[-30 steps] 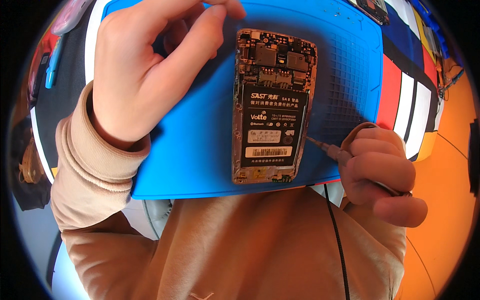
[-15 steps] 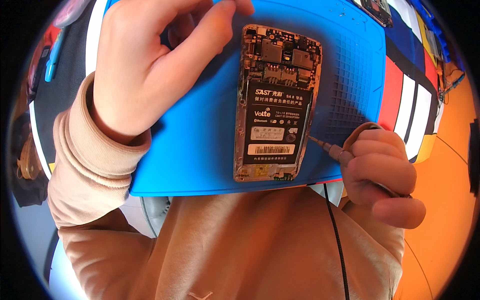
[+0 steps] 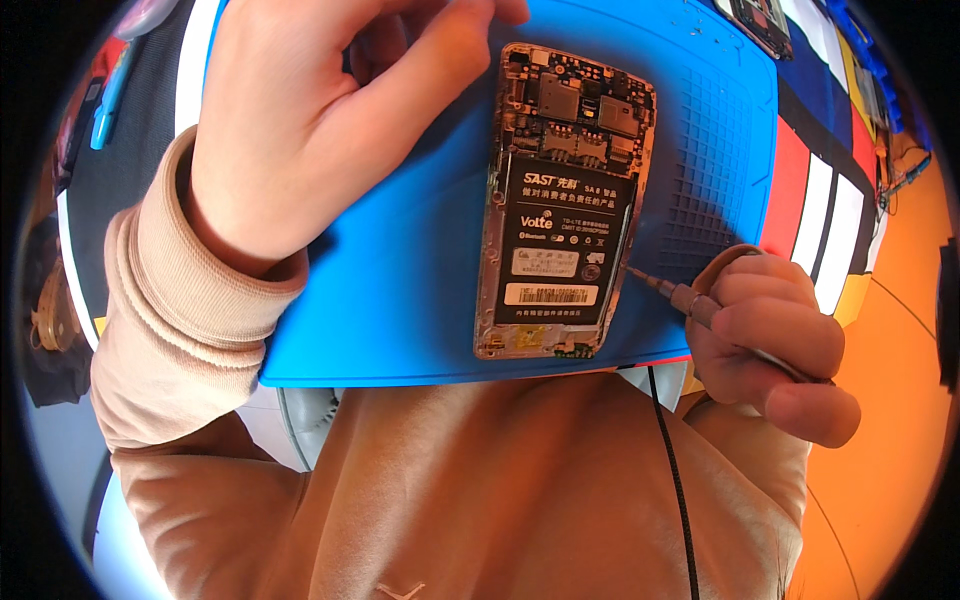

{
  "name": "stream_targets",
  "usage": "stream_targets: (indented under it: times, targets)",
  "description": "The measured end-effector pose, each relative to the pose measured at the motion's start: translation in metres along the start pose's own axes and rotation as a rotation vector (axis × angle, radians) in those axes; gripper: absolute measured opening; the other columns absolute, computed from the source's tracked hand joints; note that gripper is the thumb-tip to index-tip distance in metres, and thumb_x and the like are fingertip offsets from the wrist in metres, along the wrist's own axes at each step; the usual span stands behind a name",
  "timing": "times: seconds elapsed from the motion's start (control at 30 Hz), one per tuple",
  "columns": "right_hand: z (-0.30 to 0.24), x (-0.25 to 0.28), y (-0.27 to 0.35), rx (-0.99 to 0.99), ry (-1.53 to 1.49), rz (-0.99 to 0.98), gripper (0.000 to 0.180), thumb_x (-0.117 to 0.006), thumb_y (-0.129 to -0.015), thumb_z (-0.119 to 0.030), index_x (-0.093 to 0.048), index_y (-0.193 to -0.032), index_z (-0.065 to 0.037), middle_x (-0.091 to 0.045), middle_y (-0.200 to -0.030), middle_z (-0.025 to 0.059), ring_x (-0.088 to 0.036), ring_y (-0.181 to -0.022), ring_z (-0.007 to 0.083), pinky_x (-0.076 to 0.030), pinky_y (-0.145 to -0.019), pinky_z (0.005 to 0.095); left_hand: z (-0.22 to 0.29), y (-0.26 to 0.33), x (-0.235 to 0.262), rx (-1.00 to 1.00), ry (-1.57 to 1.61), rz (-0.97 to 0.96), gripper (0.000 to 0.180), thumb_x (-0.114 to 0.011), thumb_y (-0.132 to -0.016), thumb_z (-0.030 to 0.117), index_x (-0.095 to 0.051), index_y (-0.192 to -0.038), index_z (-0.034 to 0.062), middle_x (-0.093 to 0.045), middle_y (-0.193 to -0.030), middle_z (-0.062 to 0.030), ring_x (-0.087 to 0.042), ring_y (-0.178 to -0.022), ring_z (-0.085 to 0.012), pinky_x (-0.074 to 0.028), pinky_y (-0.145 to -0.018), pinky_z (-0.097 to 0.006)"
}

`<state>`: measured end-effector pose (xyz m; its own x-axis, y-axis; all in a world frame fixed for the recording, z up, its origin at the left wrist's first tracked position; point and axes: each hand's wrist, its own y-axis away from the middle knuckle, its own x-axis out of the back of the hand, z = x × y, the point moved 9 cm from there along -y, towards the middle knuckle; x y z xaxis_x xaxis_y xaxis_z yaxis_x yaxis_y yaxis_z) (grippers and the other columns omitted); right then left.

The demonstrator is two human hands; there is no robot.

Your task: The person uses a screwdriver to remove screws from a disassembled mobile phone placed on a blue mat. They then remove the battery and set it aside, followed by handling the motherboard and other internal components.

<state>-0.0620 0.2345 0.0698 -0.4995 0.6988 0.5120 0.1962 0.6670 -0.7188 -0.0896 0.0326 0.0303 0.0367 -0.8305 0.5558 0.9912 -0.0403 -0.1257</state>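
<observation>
Fingers (image 3: 770, 320) of the right hand (image 3: 765, 345) are closed around a pointed tool (image 3: 690, 300), whereas those of the left hand (image 3: 310, 140) are loosely bent, and whether anything is pinched cannot be told. Between the hands, over the blue mat (image 3: 400, 300), an opened phone (image 3: 560, 225) is seen, judged light, stiff and fragile at its bare circuit board (image 3: 565, 98), so best gripped by its long side edges. Its long axis is pointed nearly straight ahead, board end farthest, leaning slightly right.

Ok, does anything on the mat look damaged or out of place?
The smartphone stands out: it lies open, leaving the circuit board and black battery bare. Small specks, too blurred to identify, dot the blue mat at upper right. I see no clear breakage.
</observation>
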Motion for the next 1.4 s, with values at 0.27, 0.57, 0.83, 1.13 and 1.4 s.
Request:
stream_targets:
  times: [0.27, 0.57, 0.83, 1.13, 1.4]
  targets:
    - [0.001, 0.0, -0.002, -0.037, 0.009, -0.016, 0.03, -0.051, -0.095, -0.001, -0.034, -0.116, -0.013, -0.049, -0.077, 0.0121, -0.039, -0.049, 0.0161, -0.031, -0.041, 0.0282, 0.002, 0.001, 0.0, -0.012, 0.038, 0.019, 0.014, -0.055, -0.092, 0.005, -0.066, -0.095, -0.0027, -0.06, -0.06, -0.002, -0.055, -0.051, -0.0057, -0.04, -0.048, -0.02]
    - [0.004, 0.005, -0.008, -0.213, 0.082, -0.078, 0.032, -0.052, -0.093, 0.001, -0.033, -0.114, -0.014, -0.048, -0.076, 0.011, -0.038, -0.049, 0.0163, -0.032, -0.042, 0.0288, -0.001, 0.002, 0.0, -0.04, 0.039, 0.013, 0.014, -0.055, -0.093, 0.005, -0.066, -0.095, -0.0028, -0.061, -0.063, -0.0026, -0.054, -0.052, -0.0057, -0.039, -0.048, -0.02]
    - [0.012, 0.007, -0.008, -0.329, 0.161, -0.147, 0.033, -0.053, -0.092, 0.002, -0.032, -0.112, -0.014, -0.046, -0.074, 0.01, -0.037, -0.05, 0.0165, -0.032, -0.043, 0.0294, 0.003, 0.004, 0.0, -0.078, 0.008, 0.022, 0.015, -0.054, -0.094, 0.006, -0.066, -0.096, -0.0023, -0.06, -0.062, -0.0019, -0.054, -0.052, -0.005, -0.039, -0.048, -0.019]
    - [0.013, 0.002, -0.009, -0.351, 0.179, -0.166, 0.035, -0.053, -0.091, 0.003, -0.031, -0.11, -0.015, -0.045, -0.072, 0.0089, -0.036, -0.05, 0.0167, -0.033, -0.045, 0.03, 0.001, 0.003, 0.001, -0.028, 0.072, 0.013, 0.013, -0.055, -0.093, 0.005, -0.066, -0.095, -0.0017, -0.06, -0.061, -0.0002, -0.051, -0.05, -0.0035, -0.037, -0.047, -0.019]
    - [0.013, 0.0, -0.01, -0.359, 0.185, -0.177, 0.036, -0.054, -0.09, 0.004, -0.03, -0.108, -0.016, -0.044, -0.07, 0.0079, -0.036, -0.051, 0.0169, -0.033, -0.046, 0.0306, 0.015, 0.009, -0.001, -0.072, -0.228, 0.048, 0.012, -0.057, -0.093, 0.005, -0.067, -0.094, -0.0013, -0.058, -0.059, 0.0011, -0.049, -0.049, -0.0025, -0.036, -0.046, -0.02]
